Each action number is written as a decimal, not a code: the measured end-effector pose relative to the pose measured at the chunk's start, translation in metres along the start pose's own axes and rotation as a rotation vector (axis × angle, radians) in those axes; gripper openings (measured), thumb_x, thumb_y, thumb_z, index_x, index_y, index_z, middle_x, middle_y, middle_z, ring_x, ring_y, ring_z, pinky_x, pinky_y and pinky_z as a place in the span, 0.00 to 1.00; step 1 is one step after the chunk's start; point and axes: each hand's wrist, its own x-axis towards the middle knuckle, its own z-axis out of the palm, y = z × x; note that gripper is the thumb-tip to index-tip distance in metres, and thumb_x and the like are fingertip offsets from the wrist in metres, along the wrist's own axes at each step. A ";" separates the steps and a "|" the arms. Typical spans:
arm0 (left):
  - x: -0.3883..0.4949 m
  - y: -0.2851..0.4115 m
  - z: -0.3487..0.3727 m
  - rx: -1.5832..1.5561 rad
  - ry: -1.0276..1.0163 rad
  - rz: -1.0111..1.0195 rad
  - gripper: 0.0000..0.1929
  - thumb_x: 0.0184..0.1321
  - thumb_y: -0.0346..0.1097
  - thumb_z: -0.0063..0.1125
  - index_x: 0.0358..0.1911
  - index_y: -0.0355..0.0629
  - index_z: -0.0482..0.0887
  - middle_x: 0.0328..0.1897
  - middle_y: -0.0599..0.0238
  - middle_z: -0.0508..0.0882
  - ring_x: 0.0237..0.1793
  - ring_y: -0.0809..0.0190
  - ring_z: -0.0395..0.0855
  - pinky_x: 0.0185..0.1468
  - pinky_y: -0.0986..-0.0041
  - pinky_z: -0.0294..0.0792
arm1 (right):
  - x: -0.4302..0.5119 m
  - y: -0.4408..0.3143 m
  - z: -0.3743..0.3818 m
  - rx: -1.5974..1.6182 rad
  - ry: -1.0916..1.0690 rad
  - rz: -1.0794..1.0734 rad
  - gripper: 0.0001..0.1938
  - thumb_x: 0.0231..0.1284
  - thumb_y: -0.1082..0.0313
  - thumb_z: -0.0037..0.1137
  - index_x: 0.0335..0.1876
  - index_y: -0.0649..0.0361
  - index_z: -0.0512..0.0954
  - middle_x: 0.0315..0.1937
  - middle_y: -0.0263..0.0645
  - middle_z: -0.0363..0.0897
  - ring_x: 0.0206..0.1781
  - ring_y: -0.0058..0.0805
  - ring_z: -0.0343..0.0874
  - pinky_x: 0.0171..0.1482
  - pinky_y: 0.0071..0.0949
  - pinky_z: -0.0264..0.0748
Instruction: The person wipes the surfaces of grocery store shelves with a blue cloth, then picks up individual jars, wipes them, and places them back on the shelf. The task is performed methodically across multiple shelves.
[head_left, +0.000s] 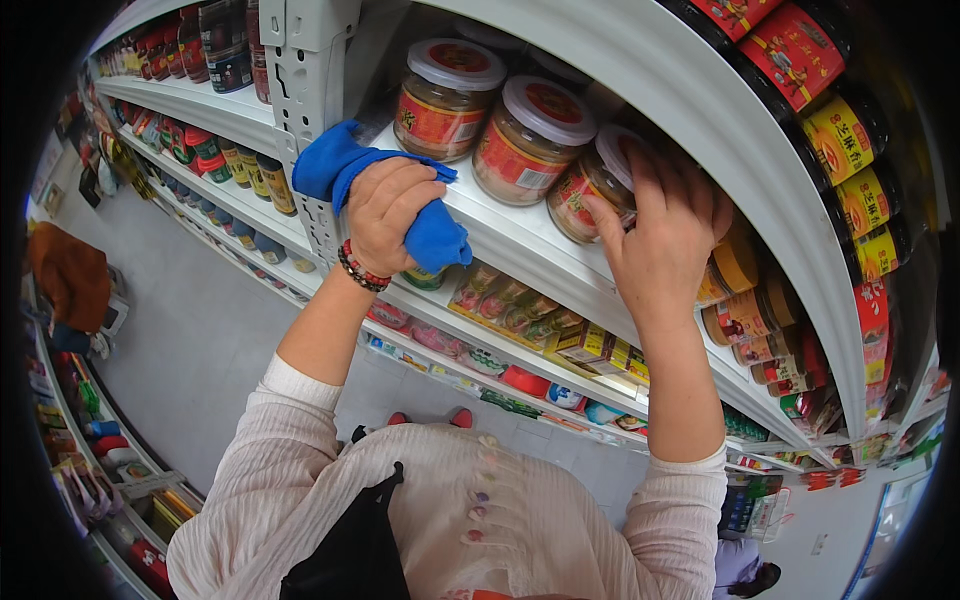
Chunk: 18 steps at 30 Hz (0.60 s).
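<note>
My left hand (390, 214) grips a bunched blue cloth (437, 236) at the front edge of a white metal shelf (480, 221), close to the perforated upright. My right hand (664, 236) curves around the lid and side of a glass jar (574, 199) with a red label. Its thumb lies on the front of the glass, and the fingers pass behind the lid, partly hidden. Left of it stand two like jars with pale lids, a middle jar (517, 154) and a left jar (442, 112). More lids show dimly behind them.
A shelf upright (300, 90) rises at the left. Overhead curves the edge of the upper shelf (720, 127), bearing yellow-labelled jars (840, 139). Brown-lidded jars (742, 315) stand right of my right hand. Packaged goods (517, 307) fill the shelf below. Two people are farther off.
</note>
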 end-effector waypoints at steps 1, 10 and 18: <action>0.000 -0.001 0.000 -0.007 0.006 0.000 0.21 0.60 0.54 0.64 0.46 0.46 0.88 0.51 0.60 0.88 0.53 0.50 0.85 0.59 0.58 0.74 | 0.001 0.001 0.001 0.028 -0.015 0.005 0.31 0.53 0.50 0.74 0.64 0.51 0.82 0.60 0.37 0.84 0.63 0.43 0.77 0.69 0.48 0.62; -0.006 -0.004 0.005 0.007 0.031 0.022 0.19 0.62 0.53 0.62 0.47 0.47 0.88 0.52 0.61 0.88 0.53 0.52 0.85 0.58 0.59 0.75 | 0.004 0.026 -0.014 0.310 -0.198 0.108 0.31 0.51 0.63 0.77 0.64 0.58 0.80 0.57 0.45 0.85 0.59 0.47 0.82 0.66 0.41 0.72; -0.010 -0.006 0.012 0.055 0.079 0.051 0.17 0.62 0.49 0.61 0.48 0.49 0.88 0.53 0.63 0.88 0.53 0.53 0.85 0.57 0.61 0.76 | 0.009 0.027 -0.013 0.338 -0.220 0.094 0.30 0.51 0.61 0.79 0.61 0.62 0.81 0.55 0.48 0.86 0.53 0.48 0.86 0.57 0.38 0.80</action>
